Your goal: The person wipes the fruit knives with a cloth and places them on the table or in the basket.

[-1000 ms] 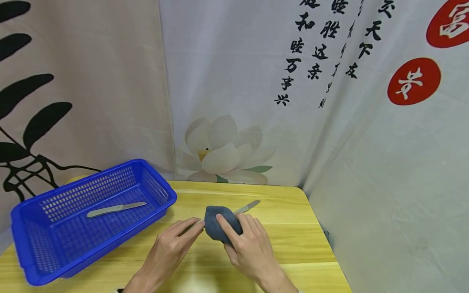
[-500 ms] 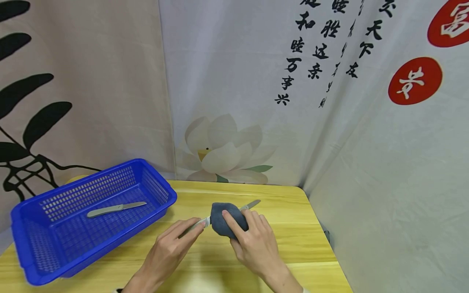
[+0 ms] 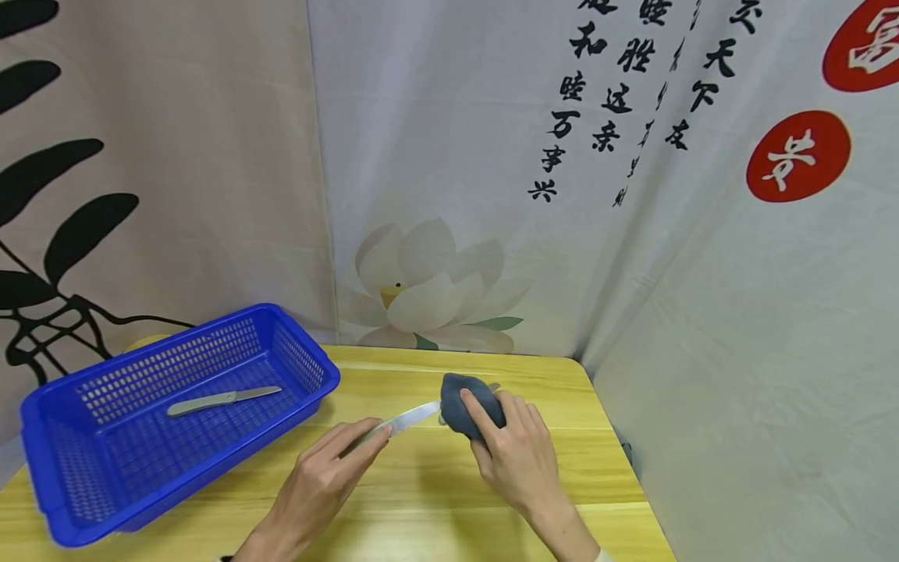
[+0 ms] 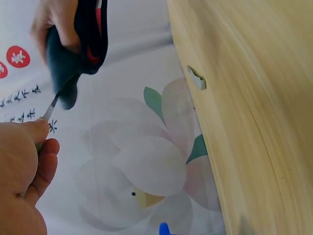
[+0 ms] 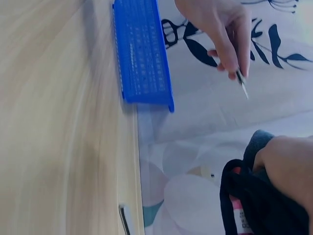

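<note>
My left hand (image 3: 323, 468) pinches a knife (image 3: 417, 415) by its pale handle, the bare blade pointing right and away. My right hand (image 3: 516, 460) grips a bunched blue-grey cloth (image 3: 460, 406). In the head view the cloth's edge overlaps the blade tip, while the right wrist view shows a gap between the blade (image 5: 246, 92) and the cloth (image 5: 257, 144). Dark folds of it hang below the right fingers, with a pink and white strip (image 5: 239, 215) inside. Behind the cloth a second knife (image 4: 197, 78) lies on the table, mostly hidden in the head view.
At the left stands a blue plastic basket (image 3: 325, 376) with a knife (image 3: 223, 400) lying in it. The wooden table (image 3: 562, 484) ends at the back against a printed curtain (image 3: 449, 156), and another curtain hangs on the right.
My right hand has drawn the cloth to the right along the blade, uncovering it. The left hand has barely moved. The cloth now covers more of the knife on the table.
</note>
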A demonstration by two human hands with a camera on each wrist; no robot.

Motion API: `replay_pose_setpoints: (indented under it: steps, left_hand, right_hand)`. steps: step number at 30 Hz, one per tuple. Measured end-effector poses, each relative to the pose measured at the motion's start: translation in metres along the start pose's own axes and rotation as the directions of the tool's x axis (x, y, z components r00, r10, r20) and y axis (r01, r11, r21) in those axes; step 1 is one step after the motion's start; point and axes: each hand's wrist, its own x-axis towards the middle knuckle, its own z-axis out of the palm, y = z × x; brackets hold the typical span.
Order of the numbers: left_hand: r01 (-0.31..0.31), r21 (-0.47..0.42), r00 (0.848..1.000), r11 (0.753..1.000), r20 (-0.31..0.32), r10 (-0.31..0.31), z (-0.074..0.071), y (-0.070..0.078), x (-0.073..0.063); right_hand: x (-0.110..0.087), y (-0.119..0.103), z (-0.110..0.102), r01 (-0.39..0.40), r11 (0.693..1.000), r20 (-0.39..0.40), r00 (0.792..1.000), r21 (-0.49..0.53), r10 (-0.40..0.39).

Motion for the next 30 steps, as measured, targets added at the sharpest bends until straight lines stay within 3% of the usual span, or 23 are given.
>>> replay_pose_setpoints:
  steps: [7, 11, 19, 30]
  left_hand:
    - [0.015, 0.002, 1.0, 1.0, 0.006, -0.015, 0.0, -0.002, -0.001]
    - [0.041, 0.021, 0.998, 0.999, 0.047, -0.042, -0.001, -0.001, -0.001]
    - [0.023, 0.018, 0.997, 1.0, 0.071, -0.024, 0.002, 0.0, -0.001]
    - [-0.021, -0.012, 1.0, 1.0, 0.018, 0.021, 0.005, 0.001, -0.001]
  right_hand:
    - [-0.003, 0.008, -0.003, -0.06, 0.998, -0.018, 0.998, 0.02, 0.06]
    - [0.0, -0.003, -0.006, -0.008, 0.997, -0.044, 0.999, 0.082, 0.011]
    - [0.006, -0.037, -0.007, 0.122, 0.983, -0.026, 0.993, 0.135, -0.119]
    - [0.008, -0.049, -0.005, 0.139, 0.982, -0.007, 0.99, 0.128, -0.139]
